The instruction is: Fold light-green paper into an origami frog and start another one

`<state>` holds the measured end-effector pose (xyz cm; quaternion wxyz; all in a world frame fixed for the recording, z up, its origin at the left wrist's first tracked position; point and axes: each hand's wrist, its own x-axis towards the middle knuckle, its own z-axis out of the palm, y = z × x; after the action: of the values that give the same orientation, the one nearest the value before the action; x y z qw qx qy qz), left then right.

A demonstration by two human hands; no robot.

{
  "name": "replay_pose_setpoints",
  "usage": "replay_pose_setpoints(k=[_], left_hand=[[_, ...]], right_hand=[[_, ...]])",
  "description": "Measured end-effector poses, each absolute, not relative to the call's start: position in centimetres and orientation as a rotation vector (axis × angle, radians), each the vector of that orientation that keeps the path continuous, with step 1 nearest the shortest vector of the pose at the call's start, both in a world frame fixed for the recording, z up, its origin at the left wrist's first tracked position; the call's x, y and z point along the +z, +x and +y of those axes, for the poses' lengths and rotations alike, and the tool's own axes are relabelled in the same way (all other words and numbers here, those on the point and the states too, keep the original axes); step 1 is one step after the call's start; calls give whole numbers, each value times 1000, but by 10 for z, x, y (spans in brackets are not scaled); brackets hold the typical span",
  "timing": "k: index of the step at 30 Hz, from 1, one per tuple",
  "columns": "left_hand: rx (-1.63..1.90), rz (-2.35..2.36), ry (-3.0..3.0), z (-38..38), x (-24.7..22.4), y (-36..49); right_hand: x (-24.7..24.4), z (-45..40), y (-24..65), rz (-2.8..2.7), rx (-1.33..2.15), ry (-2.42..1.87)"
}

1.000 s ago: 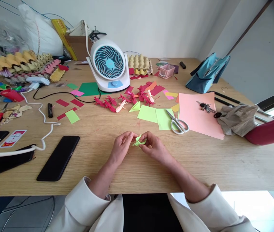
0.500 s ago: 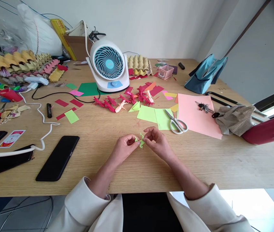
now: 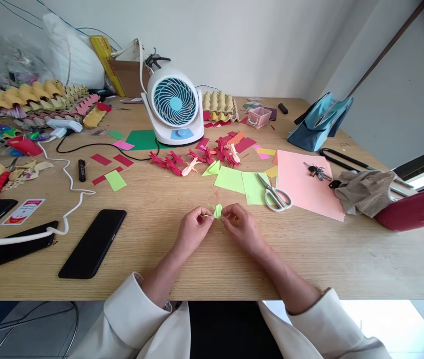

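Note:
Between my two hands is a small folded light-green paper figure with thin pointed bits sticking out. My left hand pinches its left side between thumb and fingers. On the other side, my right hand grips it with thumb and fingertips. The fingers cover parts of the figure. Beyond the hands lie light-green paper sheets, with white-handled scissors resting across one of them. A row of folded red paper figures lies farther back, with a pale pink one among them.
A white fan stands at the back. Pink paper with keys, a crumpled cloth and a red bottle are to the right. A black phone, a white cable and a marker occupy the left.
The green figure has been turned and now shows a broader folded face between my fingertips. My right hand's raised fingers have come down onto it. The view has shifted slightly.

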<state>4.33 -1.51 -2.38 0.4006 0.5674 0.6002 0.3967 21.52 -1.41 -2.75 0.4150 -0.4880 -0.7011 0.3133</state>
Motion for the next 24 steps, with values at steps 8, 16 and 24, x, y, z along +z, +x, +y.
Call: replay_pose_setpoints(k=[8, 16, 24], left_hand=[[903, 1634, 1889, -14, -27, 32], [894, 1625, 1949, -14, -27, 26], [850, 1563, 2097, -15, -35, 33]], right_hand=[[-37, -11, 219, -1884, 620, -1327], [-30, -6, 231, -1776, 609, -1350], [-27, -6, 235, -1880, 623, -1346]])
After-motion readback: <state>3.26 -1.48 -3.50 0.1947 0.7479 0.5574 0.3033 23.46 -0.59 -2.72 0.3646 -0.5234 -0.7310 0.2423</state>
